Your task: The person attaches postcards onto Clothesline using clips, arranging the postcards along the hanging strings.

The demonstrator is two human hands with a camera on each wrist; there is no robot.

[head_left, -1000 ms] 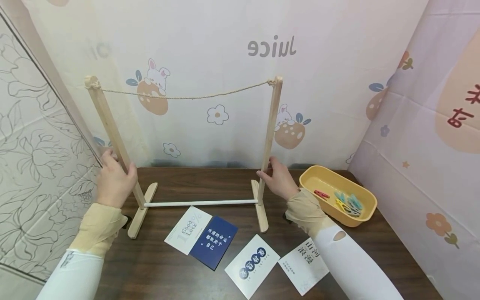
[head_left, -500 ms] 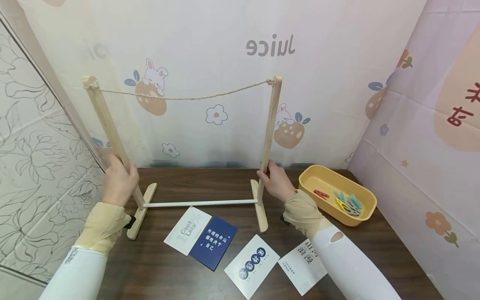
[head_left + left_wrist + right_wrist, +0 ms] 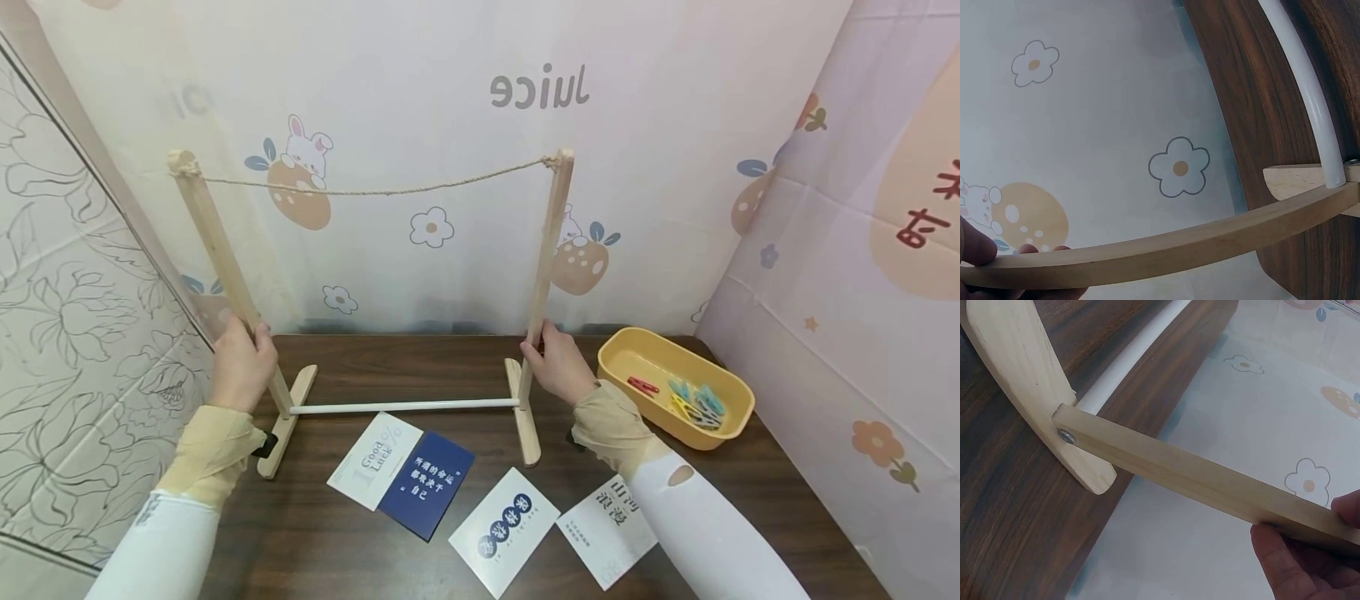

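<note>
Nearest, along the front edge of the dark wooden bench (image 3: 322,533), lie four cards: a white "Good Luck" card (image 3: 375,459) overlapped by a navy card (image 3: 426,485), then a white card with blue circles (image 3: 504,529) and a white card with dark characters (image 3: 609,530) toward the front right.

Behind them stands the wooden rack (image 3: 405,407), its two feet on the bench and a white crossbar (image 3: 403,406) joining them low down. The left hand (image 3: 242,363) is wrapped round the left post (image 3: 217,246) just above its foot; the left wrist view shows fingertips (image 3: 979,250) curled over the wood. The right hand (image 3: 553,364) grips the right post (image 3: 546,242) at about the same height, thumb and fingers (image 3: 1300,562) closed under it in the right wrist view. A rope (image 3: 375,190) sags between the post tops.

Toward the right edge sits a yellow tub (image 3: 675,387) holding coloured pegs (image 3: 693,402); nothing hangs on the rope.

The step looks like squaring up the rack, both hands steadying it. Next would likely be letting go and reaching for a card or peg, which calls for the rack standing firm first.

Against the frame a second earlier, the right post has swung slightly toward the right edge, drawing the rope a little tauter, and the left hand has slid a touch higher; cards and tub lie unchanged.
</note>
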